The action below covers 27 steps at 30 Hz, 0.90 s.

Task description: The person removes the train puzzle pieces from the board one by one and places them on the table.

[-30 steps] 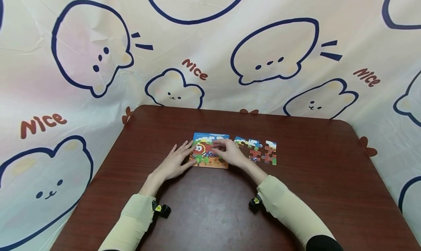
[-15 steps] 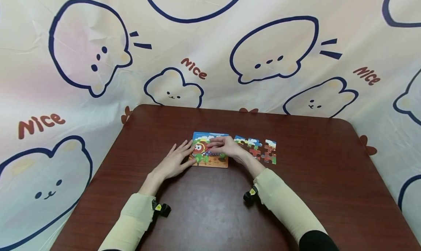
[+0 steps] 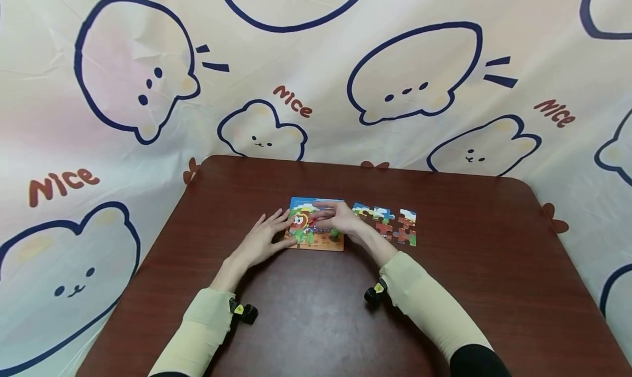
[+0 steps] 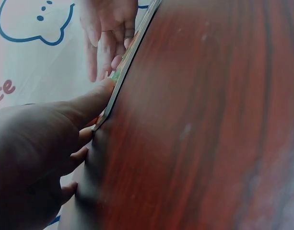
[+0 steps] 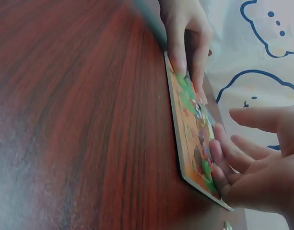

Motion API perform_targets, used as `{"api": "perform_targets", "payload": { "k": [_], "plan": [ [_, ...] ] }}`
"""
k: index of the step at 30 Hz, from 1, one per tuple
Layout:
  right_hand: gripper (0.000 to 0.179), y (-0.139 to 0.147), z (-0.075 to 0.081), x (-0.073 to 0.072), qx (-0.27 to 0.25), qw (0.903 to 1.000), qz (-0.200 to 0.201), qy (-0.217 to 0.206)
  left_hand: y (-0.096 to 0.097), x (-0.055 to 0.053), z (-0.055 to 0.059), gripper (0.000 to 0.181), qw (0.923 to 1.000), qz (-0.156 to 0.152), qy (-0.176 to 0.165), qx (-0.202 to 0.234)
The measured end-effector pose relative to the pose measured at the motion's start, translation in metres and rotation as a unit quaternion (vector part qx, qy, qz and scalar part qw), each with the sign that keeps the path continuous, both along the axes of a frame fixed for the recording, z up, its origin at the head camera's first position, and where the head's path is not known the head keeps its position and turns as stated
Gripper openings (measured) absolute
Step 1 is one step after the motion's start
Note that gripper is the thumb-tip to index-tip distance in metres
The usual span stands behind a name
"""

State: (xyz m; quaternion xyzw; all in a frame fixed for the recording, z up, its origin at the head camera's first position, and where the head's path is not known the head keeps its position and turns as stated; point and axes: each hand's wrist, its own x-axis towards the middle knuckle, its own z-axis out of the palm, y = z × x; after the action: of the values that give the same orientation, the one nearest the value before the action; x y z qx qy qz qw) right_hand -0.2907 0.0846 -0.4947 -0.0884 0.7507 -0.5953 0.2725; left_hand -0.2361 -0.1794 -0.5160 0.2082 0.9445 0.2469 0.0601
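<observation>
A colourful jigsaw puzzle board (image 3: 316, 244) lies flat on the table, its picture showing blue sky, a red cartoon figure and orange ground. My left hand (image 3: 261, 242) rests on the board's left edge with the fingers spread; the left wrist view shows the thumb on its surface. Over the board's right half is my right hand (image 3: 342, 220). In the right wrist view its lower fingertips touch the picture, while another finger (image 5: 254, 119) is held straight, off the surface. No piece shows in either hand. The right hand covers much of the board's right side.
Right of the board lie several loose puzzle pieces, among them a sky piece (image 3: 382, 213), a red piece (image 3: 384, 230) and a red-green piece (image 3: 407, 237). They lie on a dark brown wooden table (image 3: 316, 311). A printed cloth (image 3: 326, 69) hangs behind the table.
My right hand has shifted slightly left over the board and its fingers lie lower and flatter. The left hand stays at the left edge. The loose pieces have not moved.
</observation>
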Motion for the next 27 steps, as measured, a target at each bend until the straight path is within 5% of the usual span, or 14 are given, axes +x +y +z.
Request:
{"api": "perform_targets", "payload": {
  "k": [13, 20, 27],
  "plan": [
    [0.044, -0.002, 0.001, 0.003, -0.018, 0.9990, -0.041, 0.003, 0.000, -0.001, -0.003, 0.069, 0.9998, 0.007, 0.015, -0.008],
    [0.051, -0.012, -0.002, 0.011, -0.029, 0.9972, -0.066, 0.018, -0.001, -0.003, -0.005, 0.071, 0.9998, 0.004, 0.017, -0.003],
    [0.047, -0.016, -0.006, 0.012, 0.018, 0.9956, -0.070, 0.059, -0.001, -0.003, -0.006, 0.070, 0.9999, 0.006, 0.016, -0.002]
  ]
}}
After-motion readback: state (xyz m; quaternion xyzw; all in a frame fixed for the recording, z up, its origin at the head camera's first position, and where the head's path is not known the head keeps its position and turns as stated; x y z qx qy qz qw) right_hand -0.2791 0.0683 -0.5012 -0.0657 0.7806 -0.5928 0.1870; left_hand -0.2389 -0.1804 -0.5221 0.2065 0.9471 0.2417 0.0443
